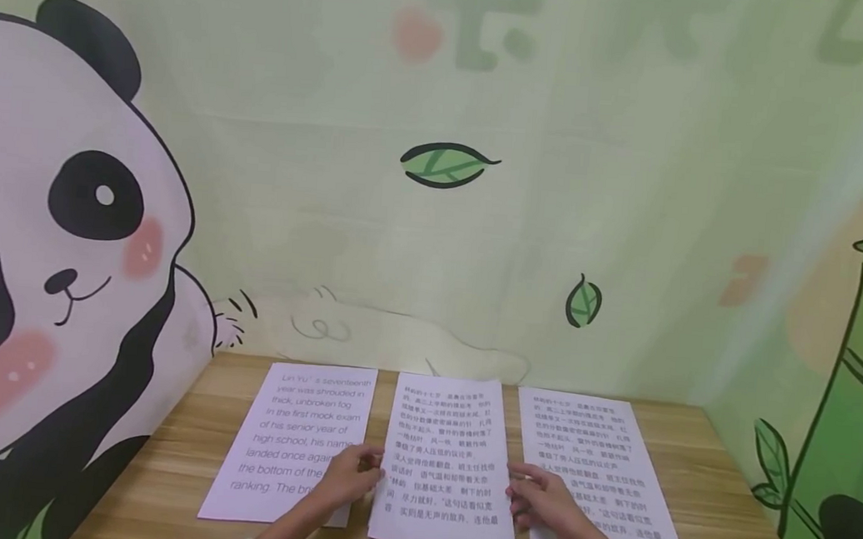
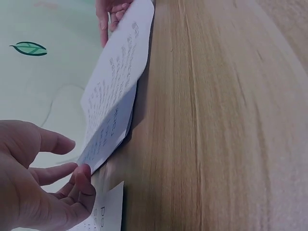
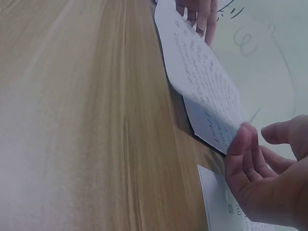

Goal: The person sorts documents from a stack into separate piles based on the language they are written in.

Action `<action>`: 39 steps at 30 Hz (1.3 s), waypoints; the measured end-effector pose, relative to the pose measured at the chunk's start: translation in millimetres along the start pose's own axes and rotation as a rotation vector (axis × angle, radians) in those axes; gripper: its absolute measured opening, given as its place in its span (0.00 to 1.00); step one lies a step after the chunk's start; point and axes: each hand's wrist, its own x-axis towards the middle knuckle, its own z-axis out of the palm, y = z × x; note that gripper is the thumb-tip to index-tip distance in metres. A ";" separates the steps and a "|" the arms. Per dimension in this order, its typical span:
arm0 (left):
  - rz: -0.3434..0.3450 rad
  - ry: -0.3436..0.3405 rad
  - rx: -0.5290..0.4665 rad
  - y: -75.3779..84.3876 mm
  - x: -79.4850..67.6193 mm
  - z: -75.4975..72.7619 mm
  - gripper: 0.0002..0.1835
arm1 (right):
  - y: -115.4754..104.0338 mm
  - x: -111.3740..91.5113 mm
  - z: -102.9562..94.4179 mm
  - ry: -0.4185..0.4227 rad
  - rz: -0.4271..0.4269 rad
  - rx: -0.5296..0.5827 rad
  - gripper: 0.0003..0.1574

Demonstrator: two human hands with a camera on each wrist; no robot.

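A white sheet of paper (image 1: 448, 463) printed with Chinese text is in the middle, between my hands. My left hand (image 1: 353, 474) holds its left edge with curled fingers, the thumb apart from the paper in the left wrist view. On the other side, my right hand (image 1: 545, 501) holds the right edge with its fingertips. Both wrist views show the sheet bowed and partly raised off the table. Under its near edge, a paper surface with larger letters (image 3: 209, 122) shows; whether it is a separate sheet, I cannot tell.
An English-text sheet (image 1: 293, 427) lies at the left, partly behind my left hand. Another Chinese-text sheet (image 1: 601, 465) lies at the right, partly under my right arm. The wooden table (image 1: 732, 491) ends at a panda-print backdrop (image 1: 478, 248).
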 end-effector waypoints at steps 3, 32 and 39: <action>-0.009 0.007 -0.033 0.0 -1.3 -0.6 0.25 | -1.6 0.8 1.4 0.048 0.017 0.000 0.31; -0.182 -0.007 -0.289 -12.1 1.0 1.6 0.24 | 11.8 -4.7 1.8 -0.138 0.004 0.168 0.46; -0.189 -0.040 -0.329 -13.6 -2.4 -1.5 0.19 | 10.2 -3.8 1.3 -0.060 0.014 0.145 0.40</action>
